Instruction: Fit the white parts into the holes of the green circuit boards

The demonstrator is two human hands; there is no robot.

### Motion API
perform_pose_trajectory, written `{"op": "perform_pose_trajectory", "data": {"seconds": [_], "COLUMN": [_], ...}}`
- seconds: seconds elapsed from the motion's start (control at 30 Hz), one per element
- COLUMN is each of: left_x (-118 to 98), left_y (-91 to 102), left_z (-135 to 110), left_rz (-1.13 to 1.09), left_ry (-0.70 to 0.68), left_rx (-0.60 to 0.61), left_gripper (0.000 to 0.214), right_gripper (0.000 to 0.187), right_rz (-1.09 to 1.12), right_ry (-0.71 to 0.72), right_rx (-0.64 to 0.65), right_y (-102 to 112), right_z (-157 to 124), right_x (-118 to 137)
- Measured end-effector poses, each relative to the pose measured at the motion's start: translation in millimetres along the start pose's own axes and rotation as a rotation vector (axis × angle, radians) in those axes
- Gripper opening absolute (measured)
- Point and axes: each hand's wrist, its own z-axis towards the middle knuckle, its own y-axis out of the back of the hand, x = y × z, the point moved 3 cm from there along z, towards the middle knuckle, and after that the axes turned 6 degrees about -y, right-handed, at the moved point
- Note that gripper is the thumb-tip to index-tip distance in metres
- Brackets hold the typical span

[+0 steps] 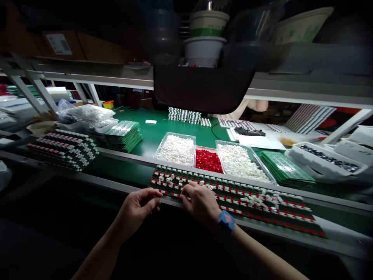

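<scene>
In the head view, my left hand [139, 210] is curled just off the near edge, and I can't tell if it pinches anything. My right hand [200, 203] lies on the circuit panel [264, 217], fingers among its parts [253, 200]. The panel looks stiff and light; I'd take its bare edges, since the parts seem easily dislodged.

- A left hand [136, 210] and a right hand [201, 204], both bare and slender-fingered, at the near side of the scene
- A bright blue wristband [226, 221] around the right wrist, its squarish face bearing a small red marking
- Two bare forearms [101, 254], fading into shadow toward the near edge
</scene>
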Motion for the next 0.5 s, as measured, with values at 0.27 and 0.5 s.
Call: {"op": "perform_pose_trajectory", "data": {"seconds": [0.27, 0.5], "left_x": [11, 13], "left_y": [-2.5, -3.4], "left_z": [-10, -14], "left_rz": [0.018, 0.019], "left_ry": [0.054, 0.034], "left_rx": [0.060, 0.033], "left_gripper": [0.026, 0.024], "right_gripper": [0.015, 0.013], "right_rz": [0.027, 0.039], "right_ry": [0.013, -0.006], "right_rx": [-0.019, 0.010], "right_y": [-2, -1], "right_z": [0, -1], "right_x": [1, -1]}}
